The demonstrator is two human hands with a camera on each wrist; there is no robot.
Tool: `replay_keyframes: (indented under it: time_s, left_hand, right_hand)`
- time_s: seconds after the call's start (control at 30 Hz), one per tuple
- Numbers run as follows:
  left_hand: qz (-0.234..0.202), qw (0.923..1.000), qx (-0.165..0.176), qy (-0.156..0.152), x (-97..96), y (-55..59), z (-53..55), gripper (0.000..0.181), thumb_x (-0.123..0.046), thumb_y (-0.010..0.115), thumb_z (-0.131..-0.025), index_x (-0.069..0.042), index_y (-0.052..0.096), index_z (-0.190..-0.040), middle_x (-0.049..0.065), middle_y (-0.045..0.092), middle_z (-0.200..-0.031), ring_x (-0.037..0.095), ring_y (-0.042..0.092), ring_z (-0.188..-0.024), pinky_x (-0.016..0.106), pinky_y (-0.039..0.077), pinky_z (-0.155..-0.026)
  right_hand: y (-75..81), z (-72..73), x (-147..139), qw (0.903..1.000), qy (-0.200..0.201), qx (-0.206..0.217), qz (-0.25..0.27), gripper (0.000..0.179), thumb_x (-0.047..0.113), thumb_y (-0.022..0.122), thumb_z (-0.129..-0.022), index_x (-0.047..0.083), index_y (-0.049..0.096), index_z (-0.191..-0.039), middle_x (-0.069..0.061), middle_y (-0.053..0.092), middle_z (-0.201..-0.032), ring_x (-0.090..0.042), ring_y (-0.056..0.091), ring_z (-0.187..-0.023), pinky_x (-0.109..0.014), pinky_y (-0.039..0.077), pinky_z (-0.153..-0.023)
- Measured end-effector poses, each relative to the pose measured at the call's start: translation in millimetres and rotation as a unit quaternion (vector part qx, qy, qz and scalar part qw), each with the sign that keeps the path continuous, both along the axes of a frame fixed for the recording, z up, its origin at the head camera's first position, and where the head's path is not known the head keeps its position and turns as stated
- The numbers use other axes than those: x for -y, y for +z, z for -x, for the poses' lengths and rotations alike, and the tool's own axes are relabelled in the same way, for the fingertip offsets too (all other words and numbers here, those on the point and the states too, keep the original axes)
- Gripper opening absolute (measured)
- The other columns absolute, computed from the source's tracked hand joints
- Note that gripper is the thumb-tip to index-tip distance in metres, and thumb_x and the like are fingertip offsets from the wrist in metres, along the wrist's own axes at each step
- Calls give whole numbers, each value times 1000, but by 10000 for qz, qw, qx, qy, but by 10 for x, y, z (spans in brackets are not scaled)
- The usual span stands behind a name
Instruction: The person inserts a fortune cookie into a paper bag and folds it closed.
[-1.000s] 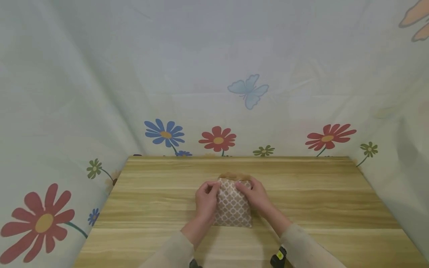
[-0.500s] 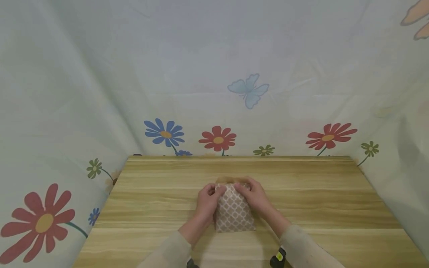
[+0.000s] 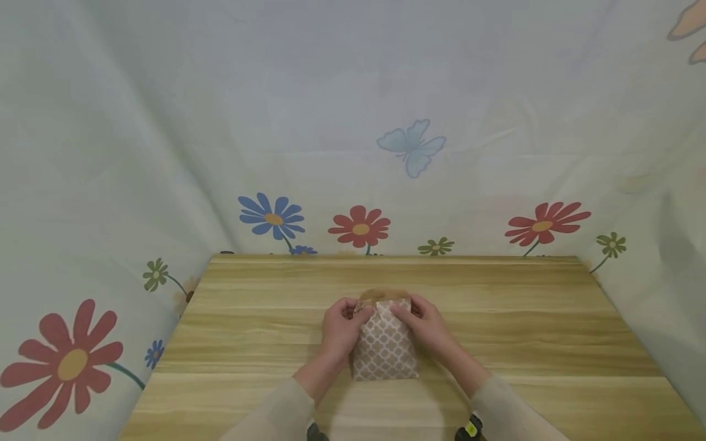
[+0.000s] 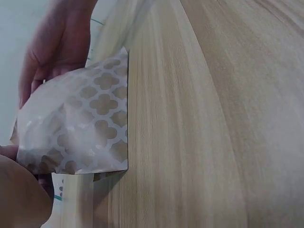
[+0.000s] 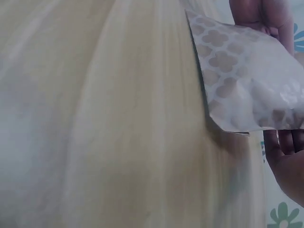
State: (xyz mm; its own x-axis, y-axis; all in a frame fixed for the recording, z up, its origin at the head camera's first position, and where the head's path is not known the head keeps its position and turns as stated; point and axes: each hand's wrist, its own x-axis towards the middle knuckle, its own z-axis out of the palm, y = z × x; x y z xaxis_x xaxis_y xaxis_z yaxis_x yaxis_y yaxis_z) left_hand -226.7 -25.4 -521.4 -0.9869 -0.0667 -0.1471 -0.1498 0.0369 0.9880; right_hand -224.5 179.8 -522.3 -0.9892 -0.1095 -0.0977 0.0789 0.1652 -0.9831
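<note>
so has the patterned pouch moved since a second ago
Yes, slightly: in the head view, the patterned pouch has come nearer, away from the far edge of the table.

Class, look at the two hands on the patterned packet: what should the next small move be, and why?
Probably ease the near face of the packet gently toward the body with both thumbs. The left hand and right hand grip its far corners, thumbs on that face, and a brown strip shows past the far edge, possibly an opening, though I cannot tell.
</note>
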Motion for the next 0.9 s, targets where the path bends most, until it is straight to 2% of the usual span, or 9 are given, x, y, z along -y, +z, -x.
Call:
replay_keyframes:
  time_s: [0.17, 0.3, 0.43, 0.53, 0.77, 0.9]
  left_hand:
    - [167, 9997, -157, 98, -5, 11, 22, 22, -12, 86, -89, -4, 71, -104, 6, 70, -97, 18, 64, -88, 24, 56, -75]
    - [233, 9994, -239, 85, 2, 19, 20, 22, -13, 86, -90, -3, 70, -103, 8, 70, -96, 18, 64, -87, 24, 56, -74]
    - [237, 9993, -284, -17, 16, 9, 7, 22, -22, 82, -96, -5, 68, -99, 5, 69, -93, 16, 62, -82, 23, 53, -67]
    - [174, 9994, -252, -153, 33, 2, -3, 29, -32, 78, -99, -6, 66, -100, 3, 66, -90, 15, 59, -80, 24, 49, -64]
    - [252, 9960, 195, -839, 41, -58, -8, 62, -55, 80, -93, -7, 68, -130, 5, 74, -112, 17, 71, -95, 34, 60, -88]
    - [337, 9961, 204, -790, 19, -80, -6, 61, -50, 83, -92, -5, 70, -131, 8, 75, -116, 20, 73, -98, 39, 61, -92]
  right_hand:
    - [-37, -52, -77, 9999, -39, 57, 134, 32, 24, 70, -105, -1, 67, -126, -11, 73, -112, -19, 68, -96, -27, 56, -82]
    - [-56, -51, -90, 9999, -66, -25, 95, 29, 25, 71, -105, 0, 69, -121, -10, 73, -111, -19, 69, -98, -27, 57, -84]
    - [-56, -26, -75, 9996, -216, -168, -33, 23, 26, 71, -104, 3, 72, -109, -7, 73, -103, -19, 68, -94, -26, 57, -82]
    - [-48, -11, -60, 9991, -312, -272, -83, 22, 24, 71, -104, 2, 73, -102, -5, 72, -96, -18, 65, -90, -26, 55, -78]
    - [-39, 3, -51, 9985, -375, -376, -149, 19, 21, 69, -106, 3, 75, -103, -4, 70, -92, -18, 63, -87, -26, 54, -76]
    - [-45, 4, -42, 9980, -408, -437, -185, 21, 22, 68, -106, 2, 76, -104, -3, 68, -89, -16, 60, -84, -26, 52, -73]
